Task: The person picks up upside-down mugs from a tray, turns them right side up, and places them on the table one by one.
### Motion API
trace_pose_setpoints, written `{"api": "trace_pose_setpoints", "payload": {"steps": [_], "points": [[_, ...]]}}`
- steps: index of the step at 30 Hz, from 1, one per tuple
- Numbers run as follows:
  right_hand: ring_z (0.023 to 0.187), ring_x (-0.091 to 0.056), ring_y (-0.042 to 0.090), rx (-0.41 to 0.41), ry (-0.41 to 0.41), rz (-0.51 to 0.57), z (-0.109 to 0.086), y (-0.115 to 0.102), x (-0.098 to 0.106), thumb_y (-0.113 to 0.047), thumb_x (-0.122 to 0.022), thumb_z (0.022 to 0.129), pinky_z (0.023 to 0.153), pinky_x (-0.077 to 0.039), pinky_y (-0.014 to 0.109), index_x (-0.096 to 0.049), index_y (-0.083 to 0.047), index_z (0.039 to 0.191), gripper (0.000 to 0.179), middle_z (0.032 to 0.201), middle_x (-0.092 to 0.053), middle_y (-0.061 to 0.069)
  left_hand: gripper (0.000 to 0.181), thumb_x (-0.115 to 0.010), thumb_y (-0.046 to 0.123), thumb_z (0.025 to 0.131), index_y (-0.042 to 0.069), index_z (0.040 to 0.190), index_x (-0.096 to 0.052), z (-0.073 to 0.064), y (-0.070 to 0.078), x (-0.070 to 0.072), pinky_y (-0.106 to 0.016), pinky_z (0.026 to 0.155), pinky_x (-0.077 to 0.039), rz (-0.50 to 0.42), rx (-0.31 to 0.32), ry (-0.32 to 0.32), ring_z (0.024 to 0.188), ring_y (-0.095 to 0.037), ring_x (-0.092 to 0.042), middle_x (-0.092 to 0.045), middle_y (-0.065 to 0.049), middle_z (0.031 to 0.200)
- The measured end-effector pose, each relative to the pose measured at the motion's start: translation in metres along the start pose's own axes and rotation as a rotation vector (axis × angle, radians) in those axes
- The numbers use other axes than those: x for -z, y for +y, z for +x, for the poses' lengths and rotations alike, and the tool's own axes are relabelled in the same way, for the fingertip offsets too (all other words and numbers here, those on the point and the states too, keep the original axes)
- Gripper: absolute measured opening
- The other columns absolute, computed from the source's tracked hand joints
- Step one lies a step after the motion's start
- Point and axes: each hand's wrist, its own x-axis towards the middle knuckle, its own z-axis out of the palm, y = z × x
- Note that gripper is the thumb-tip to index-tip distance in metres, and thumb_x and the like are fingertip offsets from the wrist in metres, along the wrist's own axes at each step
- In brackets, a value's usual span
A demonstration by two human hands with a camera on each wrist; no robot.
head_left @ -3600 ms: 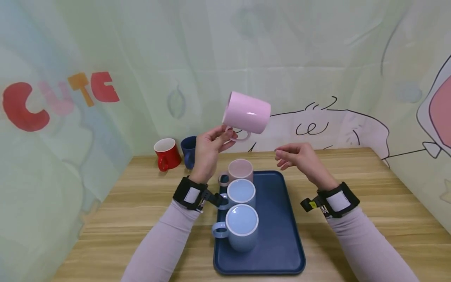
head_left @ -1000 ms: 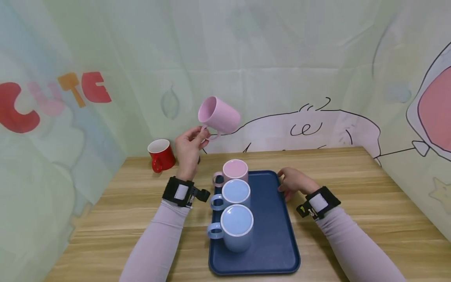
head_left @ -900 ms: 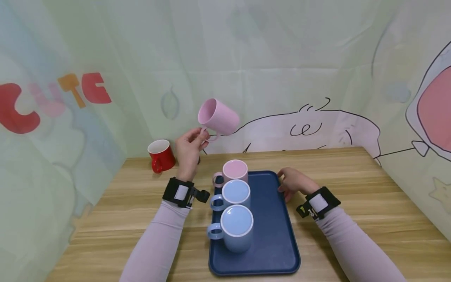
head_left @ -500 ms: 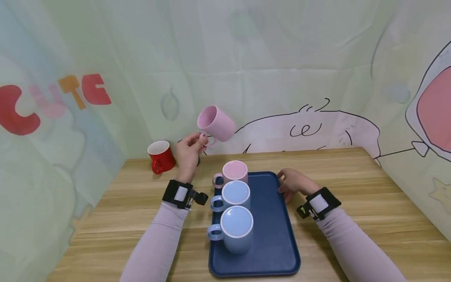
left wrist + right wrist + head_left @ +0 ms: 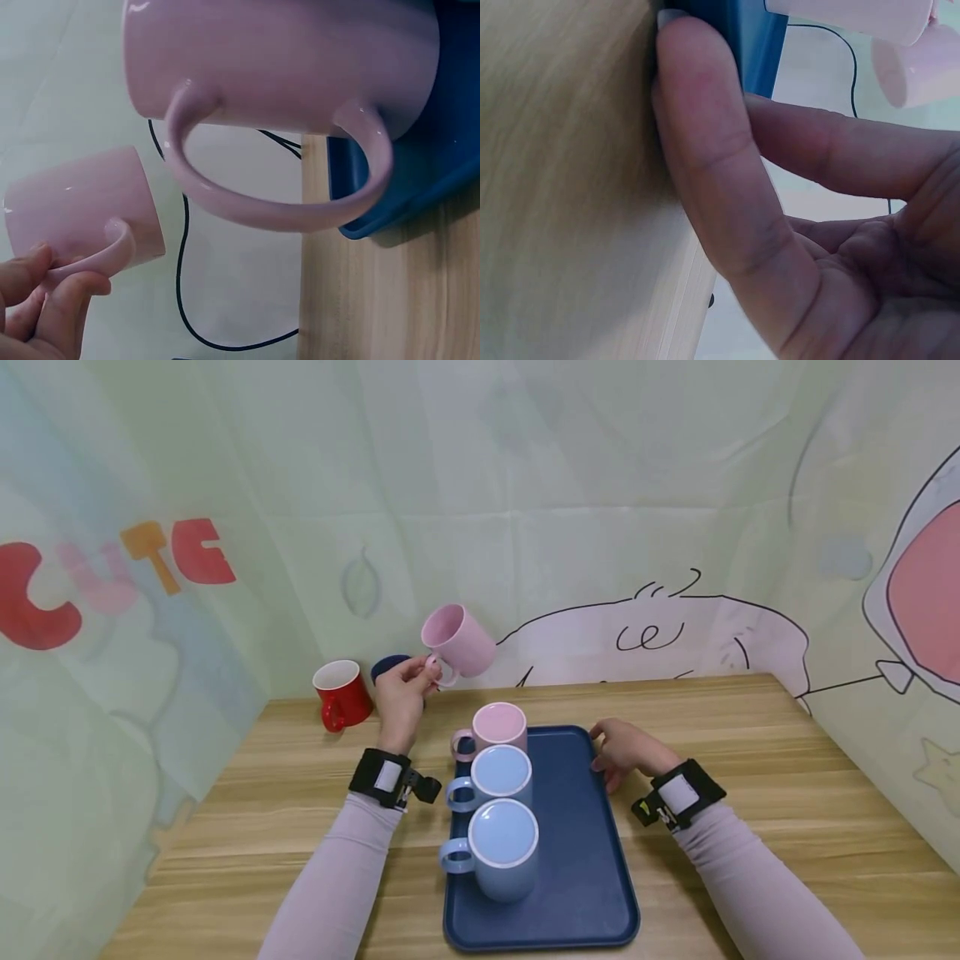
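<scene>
My left hand [image 5: 402,697] pinches the handle of a pink mug [image 5: 467,646]. It hangs tilted above the table's back edge, its mouth facing up and left. In the left wrist view, thumb and fingers close on the handle of this pink mug [image 5: 86,206]. Below, a second pink mug [image 5: 500,724] and two light blue mugs, one in the middle [image 5: 502,771] and one nearest me [image 5: 504,847], stand upside down along the left side of a dark blue tray [image 5: 581,860]. My right hand [image 5: 628,750] grips the tray's right edge near its far corner; the right wrist view shows fingers [image 5: 705,112] against its side.
A red mug [image 5: 342,695] with a white inside stands upright at the table's back left. Beside it a dark blue mug [image 5: 388,665] is mostly hidden by my left hand. A printed cloth [image 5: 600,460] hangs behind the wooden table [image 5: 277,827].
My left hand has brought the pink mug left and lately lower, uncovering part of the dark blue mug. My right hand has come down from the air onto the tray's edge and stays there.
</scene>
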Motion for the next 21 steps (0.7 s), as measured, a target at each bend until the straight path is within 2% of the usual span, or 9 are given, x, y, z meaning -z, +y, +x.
{"api": "trace_pose_setpoints", "payload": {"steps": [8, 21], "points": [[0.052, -0.066, 0.027, -0.011, 0.003, -0.006, 0.0, 0.0, 0.0, 0.01, -0.059, 0.086, 0.05, -0.058, 0.035, -0.035, 0.013, 0.135, 0.054, 0.072, -0.063, 0.021, 0.027, -0.071, 0.017, 0.087, 0.002, 0.109, -0.069, 0.001, -0.012, -0.002, -0.026, 0.076, -0.058, 0.019, 0.046, -0.009, 0.088, -0.027, -0.067, -0.069, -0.018, 0.1], [0.054, -0.066, 0.029, -0.011, -0.005, 0.018, -0.001, -0.001, 0.001, 0.011, -0.059, 0.086, 0.051, -0.059, 0.037, -0.034, 0.012, 0.135, 0.055, 0.074, -0.063, 0.022, 0.029, -0.074, 0.019, 0.084, 0.002, 0.107, -0.07, 0.004, -0.029, -0.003, -0.02, 0.068, -0.057, 0.098, 0.079, 0.003, 0.081, -0.025, -0.067, -0.069, -0.017, 0.098]]}}
